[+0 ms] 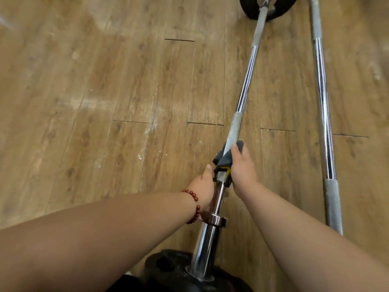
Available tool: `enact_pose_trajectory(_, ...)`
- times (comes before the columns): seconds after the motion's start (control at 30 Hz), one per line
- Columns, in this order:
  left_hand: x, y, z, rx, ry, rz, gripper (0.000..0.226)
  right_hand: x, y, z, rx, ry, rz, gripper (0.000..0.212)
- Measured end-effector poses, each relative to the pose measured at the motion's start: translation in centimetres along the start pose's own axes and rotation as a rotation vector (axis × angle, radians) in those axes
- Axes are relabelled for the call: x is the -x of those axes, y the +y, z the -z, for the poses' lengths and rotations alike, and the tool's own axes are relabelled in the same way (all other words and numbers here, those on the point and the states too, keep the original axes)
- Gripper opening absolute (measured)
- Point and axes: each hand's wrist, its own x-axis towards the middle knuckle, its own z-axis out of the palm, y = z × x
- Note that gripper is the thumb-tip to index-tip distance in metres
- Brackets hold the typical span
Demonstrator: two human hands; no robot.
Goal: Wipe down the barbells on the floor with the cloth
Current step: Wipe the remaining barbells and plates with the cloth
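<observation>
right hand [242, 171] grips the grey cloth [226, 158] around the nearer barbell [246, 89]. left hand [205, 186] (beaded bracelet [194, 200]) rests against its shaft, grip unclear.

The far plate [265, 7] and second barbell [324, 114] run past the top edge. The right hand [242, 167] hides most of the cloth [224, 158]. The near plate [168, 270] is cut off below.

**Wood-plank floor with two barbells**

The wood-plank floor [105, 91] fills the frame, scuffed pale in the centre. Two barbells lie on it: one [246, 89] running from bottom centre to top right on black plates, another [323, 98] along the right edge.
</observation>
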Motion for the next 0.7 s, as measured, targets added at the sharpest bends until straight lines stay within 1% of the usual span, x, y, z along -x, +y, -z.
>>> enact_pose_trajectory(0.03,-0.3,0.0,0.5,0.007,-0.028,0.024,0.1,1.1,0.3,-0.2,0.067,-0.006,0.043,0.052)
enact_pose_trajectory(0.07,-0.2,0.2,1.1,0.029,-0.082,0.074,0.091,2.0,0.8,-0.3,0.126,-0.017,0.073,0.052)
enact_pose_trajectory(0.13,1.5,1.5,2.6,0.038,-0.243,0.13,0.062,3.3,1.3,-0.2,0.213,-0.047,0.161,0.059)
enact_pose_trajectory(0.17,1.3,1.5,3.3,-0.002,-0.336,0.134,0.053,3.4,1.2,0.0,0.265,-0.064,0.22,0.061)
enact_pose_trajectory(0.2,1.3,1.6,4.0,-0.025,-0.408,0.127,0.048,3.1,1.1,0.1,0.34,-0.076,0.284,0.063)
enact_pose_trajectory(0.27,1.2,1.8,5.5,-0.052,-0.494,0.092,0.041,1.8,0.4,0.3,0.554,-0.1,0.419,0.064)
enact_pose_trajectory(0.3,1.2,1.8,6.0,-0.097,-0.523,0.063,0.037,1.0,0.0,0.2,0.675,-0.11,0.495,0.062)
enact_pose_trajectory(0.37,0.8,1.4,6.7,-0.17,-0.574,0.028,0.037,-0.2,-0.3,0.3,0.89,-0.12,0.637,0.054)
enact_pose_trajectory(0.43,0.7,0.8,6.7,-0.198,-0.623,0.005,0.04,-0.8,0.0,1.1,1.013,-0.147,0.765,0.046)
enact_pose_trajectory(0.5,0.6,0.4,6.1,-0.173,-0.667,-0.007,0.038,-0.7,0.5,2.5,1.177,-0.249,0.95,0.049)
enact_pose_trajectory(0.57,0.5,0.6,5.3,-0.154,-0.728,-0.007,0.031,-0.7,0.5,4.3,1.367,-0.397,1.146,0.051)
enact_pose_trajectory(0.63,0.9,0.9,4.5,-0.156,-0.733,-0.011,0.027,-1.4,-0.7,5.9,1.492,-0.532,1.241,0.054)
enact_pose_trajectory(0.67,1.1,1.0,4.3,-0.157,-0.71,-0.012,0.025,-2.2,-1.6,6.3,1.523,-0.539,1.259,0.055)
enact_pose_trajectory(0.7,1.3,1.1,4.0,-0.166,-0.685,-0.022,0.023,-2.7,-2.5,6.4,1.533,-0.502,1.253,0.056)
